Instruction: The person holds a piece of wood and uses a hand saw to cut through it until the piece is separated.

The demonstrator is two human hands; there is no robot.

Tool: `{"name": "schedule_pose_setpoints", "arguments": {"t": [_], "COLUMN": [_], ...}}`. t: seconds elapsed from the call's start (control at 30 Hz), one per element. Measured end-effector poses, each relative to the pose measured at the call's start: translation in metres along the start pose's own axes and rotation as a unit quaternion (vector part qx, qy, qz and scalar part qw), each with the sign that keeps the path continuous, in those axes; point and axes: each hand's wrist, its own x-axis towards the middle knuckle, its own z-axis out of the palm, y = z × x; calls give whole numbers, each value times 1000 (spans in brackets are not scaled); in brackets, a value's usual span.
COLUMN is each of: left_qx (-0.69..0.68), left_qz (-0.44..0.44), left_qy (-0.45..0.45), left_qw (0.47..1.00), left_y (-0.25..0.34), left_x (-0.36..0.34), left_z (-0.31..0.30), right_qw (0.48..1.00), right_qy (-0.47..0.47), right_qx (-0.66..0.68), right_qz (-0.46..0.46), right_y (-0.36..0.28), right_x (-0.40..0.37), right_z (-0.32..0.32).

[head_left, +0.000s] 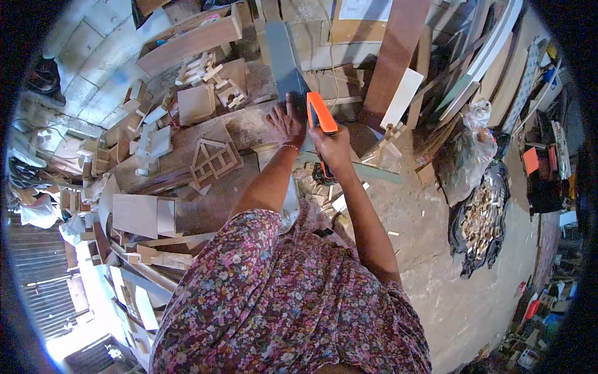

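Note:
My left hand point(286, 124) lies on the near end of a long grey board point(283, 53), its fingers spread and pressing flat. My right hand point(333, 149) is wrapped round an orange and black hand tool point(322, 113), whose exact kind I cannot make out. The tool's orange top sits just right of my left fingers, beside the board's edge. A black lower part of the tool shows under my right hand. Whether the tool touches the board is hidden.
Left of the board, a workbench holds a small wooden frame point(215, 163), square panels point(196, 105) and wood offcuts. Planks point(395, 56) lean at the upper right. On the floor at right lie a black bag of wood scraps point(483, 218) and a clear plastic bag point(467, 162).

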Motion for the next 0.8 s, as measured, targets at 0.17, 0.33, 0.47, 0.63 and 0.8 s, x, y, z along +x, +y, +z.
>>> {"name": "schedule_pose_setpoints", "arguments": {"t": [0.17, 0.33, 0.47, 0.63, 0.8], "left_qx": [3, -28, -1, 4, 13], "left_qz": [-2, -39, -90, -64, -82], "left_qy": [75, 23, -72, -2, 2], "left_qw": [997, 999, 993, 998, 997], "left_y": [-6, -2, 2, -23, -7], "left_x": [-1, 5, 19, 27, 20], "left_z": [19, -22, -14, 59, 17], "right_qw": [1000, 986, 999, 997, 995], "right_qy": [-8, 0, -12, -3, -39], "right_qx": [-8, -57, -16, 17, 88], "right_qz": [-8, -156, -35, -77, -10], "right_y": [-7, -8, 1, 4, 6], "right_x": [-2, -3, -5, -9, -15], "right_z": [0, 14, 15, 12, -5]}}
